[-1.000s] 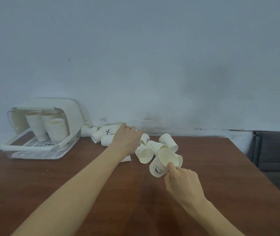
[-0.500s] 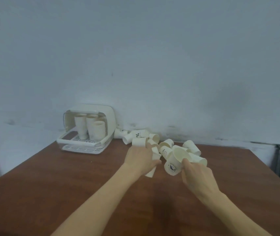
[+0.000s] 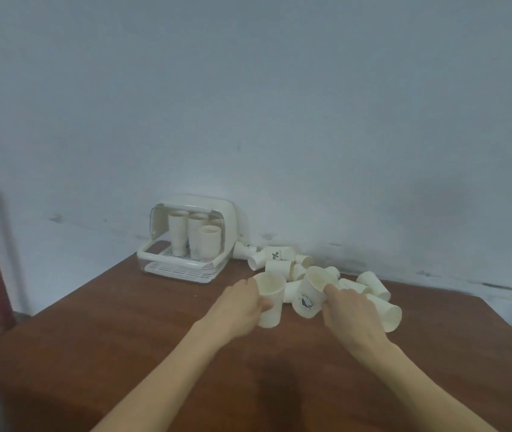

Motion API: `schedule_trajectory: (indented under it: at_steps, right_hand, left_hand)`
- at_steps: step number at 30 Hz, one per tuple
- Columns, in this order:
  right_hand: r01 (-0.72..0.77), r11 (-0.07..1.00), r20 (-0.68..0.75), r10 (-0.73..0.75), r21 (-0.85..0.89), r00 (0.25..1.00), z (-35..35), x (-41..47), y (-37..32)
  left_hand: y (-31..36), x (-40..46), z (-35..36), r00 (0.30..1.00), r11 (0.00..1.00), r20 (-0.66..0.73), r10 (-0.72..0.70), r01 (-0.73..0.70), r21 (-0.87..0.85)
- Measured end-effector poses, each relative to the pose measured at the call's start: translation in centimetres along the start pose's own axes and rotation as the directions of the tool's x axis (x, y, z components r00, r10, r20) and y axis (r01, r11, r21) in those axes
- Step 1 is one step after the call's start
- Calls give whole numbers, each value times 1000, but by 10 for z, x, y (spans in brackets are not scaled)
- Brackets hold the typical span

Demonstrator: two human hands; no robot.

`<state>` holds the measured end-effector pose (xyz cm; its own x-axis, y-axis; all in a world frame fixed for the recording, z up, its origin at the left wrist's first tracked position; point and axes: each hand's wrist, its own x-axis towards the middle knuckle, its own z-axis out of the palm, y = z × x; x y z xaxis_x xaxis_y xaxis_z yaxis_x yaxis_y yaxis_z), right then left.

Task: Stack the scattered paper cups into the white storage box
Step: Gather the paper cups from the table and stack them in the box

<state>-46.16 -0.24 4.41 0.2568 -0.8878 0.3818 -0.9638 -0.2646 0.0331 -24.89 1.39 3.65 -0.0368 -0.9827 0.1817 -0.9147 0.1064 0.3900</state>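
Pale blue wall behind, and a brown wooden bench pushed into the corner. At the back of it sits the white storage box, lid flipped up, with three stacks of cups already standing upright on its slatted tray. So a fair part of the job looks done, but plenty is left: a heap of loose cups lies on the bench just to the right of the box, most on their sides with mouths pointing every which way.

Nearer the person, the left hand has its grip curled round a plain cup, which stands nearly upright, mouth up, long axis close to vertical. The right hand pinches the rim of a printed cup, thumb at the lip; this one tilts, mouth up and toward the left cup, base low and toward the person. The two cups are just beside each other and not yet nested. I'd guess one goes into the other next, then both go to the box.
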Motion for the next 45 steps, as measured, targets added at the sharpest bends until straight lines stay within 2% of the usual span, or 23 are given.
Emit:
schedule_trajectory:
  at_steps: [11,19,25,34,45]
  right_hand:
    - [105,989,46,-110,102,993,43,39,-64]
    - [102,989,93,-112,107,989,65,62,-118]
    - [60,992,101,-71,110,992,76,82,-160]
    - [-37,995,91,29,90,995,73,107,-222]
    - [-69,996,46,67,57,997,56,116,-294]
  left_hand:
    - [-70,5,-10,982,983,-97,-161,151,-102]
    - [-147,18,-14,991,992,-60,-123,124,3]
    - [-194,24,-34,988,992,-92,-122,118,-50]
    - [-252,42,-62,990,999,-133,-52,50,-17]
    - [-303,24,-95,988,998,-153,-25,17,-53]
